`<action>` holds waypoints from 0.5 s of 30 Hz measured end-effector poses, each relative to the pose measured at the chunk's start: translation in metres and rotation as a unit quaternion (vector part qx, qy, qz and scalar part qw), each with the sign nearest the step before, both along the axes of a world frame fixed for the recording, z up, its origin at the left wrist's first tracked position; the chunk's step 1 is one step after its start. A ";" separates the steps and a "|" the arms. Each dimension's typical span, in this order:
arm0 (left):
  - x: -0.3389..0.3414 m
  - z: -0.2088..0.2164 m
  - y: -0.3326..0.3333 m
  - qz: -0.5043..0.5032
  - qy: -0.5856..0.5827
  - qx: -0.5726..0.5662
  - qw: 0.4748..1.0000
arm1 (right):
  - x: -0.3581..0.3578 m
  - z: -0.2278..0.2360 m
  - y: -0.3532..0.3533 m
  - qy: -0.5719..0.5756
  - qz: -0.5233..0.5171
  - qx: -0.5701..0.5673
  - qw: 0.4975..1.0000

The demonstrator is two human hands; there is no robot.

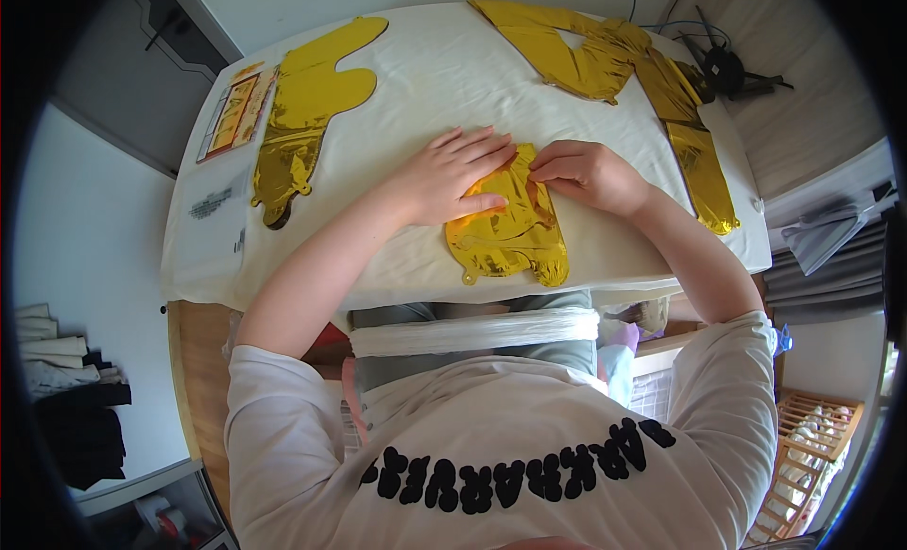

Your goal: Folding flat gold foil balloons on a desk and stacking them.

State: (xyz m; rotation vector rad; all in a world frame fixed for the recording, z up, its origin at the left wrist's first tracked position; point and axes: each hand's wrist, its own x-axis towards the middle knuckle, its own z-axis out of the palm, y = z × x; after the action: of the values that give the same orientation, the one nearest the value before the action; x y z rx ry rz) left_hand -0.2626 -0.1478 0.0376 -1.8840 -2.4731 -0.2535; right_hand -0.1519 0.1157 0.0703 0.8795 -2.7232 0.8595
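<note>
A folded, deflated gold foil balloon lies near the front edge of the white-covered table, its surface creased and shiny. My left hand rests on its left side with the palm down and the fingers stretched out toward the far side. At the balloon's upper right edge, my right hand is closed, its thumb and fingers pinching the foil. Small tabs stick out along the balloon's lower edge. The part beneath my left palm is hidden.
Another flat gold foil balloon lies at the left, beside a printed packet and a clear plastic bag. More gold foil balloons spread along the back right. A black stand-like object sits at the far right corner.
</note>
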 end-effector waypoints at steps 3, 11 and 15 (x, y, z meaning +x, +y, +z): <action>0.002 0.003 0.002 -0.003 0.002 -0.004 1.000 | -0.008 -0.005 0.008 0.113 0.057 0.044 0.991; 0.000 0.001 0.000 -0.006 0.009 -0.002 1.000 | -0.010 -0.012 0.006 0.146 0.066 0.064 0.985; -0.001 0.000 0.001 -0.012 0.007 0.000 1.000 | -0.008 -0.013 0.006 0.115 0.062 0.050 0.990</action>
State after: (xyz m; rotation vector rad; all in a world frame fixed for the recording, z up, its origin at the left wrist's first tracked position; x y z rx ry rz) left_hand -0.2638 -0.1471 0.0380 -1.9110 -2.4429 -0.2397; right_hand -0.1601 0.1218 0.0572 1.1034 -2.5511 0.6027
